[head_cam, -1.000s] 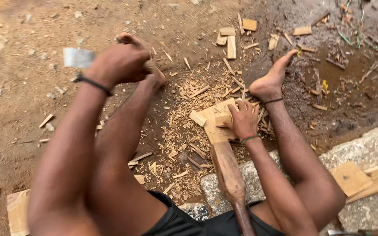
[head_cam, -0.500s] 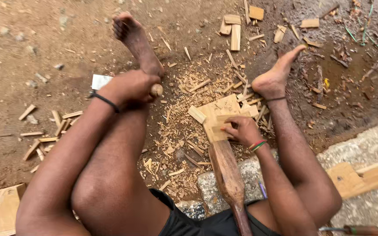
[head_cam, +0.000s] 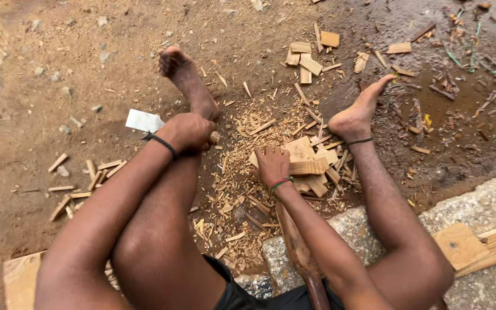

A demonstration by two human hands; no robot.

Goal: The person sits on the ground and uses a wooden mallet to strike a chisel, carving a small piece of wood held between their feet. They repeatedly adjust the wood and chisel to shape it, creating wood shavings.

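From the head view, I see my left hand (head_cam: 188, 131) closed tight round the wooden handle (head_cam: 214, 137) of a chopping tool, whose pale flat blade (head_cam: 144, 121) sticks out to the left beyond the wrist, just above the left shin. My right hand (head_cam: 272, 165) lies fingers-down on a small flat block of wood (head_cam: 307, 166), the fingers curled over its near edge and pinning it to the top of a dark wooden post (head_cam: 297, 247) that runs back between my legs. I cannot quite tell whether the thumb is under the block or beside it.

I judge the danger plain: the fingers lie right where a blade would land, and the block is thin, so a stroke slightly off line, or the block skidding on the post, could bring the edge onto the knuckles. The bare left foot (head_cam: 186, 77) and right foot (head_cam: 356, 116) also flank the work, near any glancing cut.

The ground is bare brown earth (head_cam: 41, 69), damp and darker at the upper right, strewn with chips and offcuts (head_cam: 308, 57). A grey stone slab (head_cam: 489, 201) bearing a pale plank (head_cam: 492, 244) lies at the lower right.
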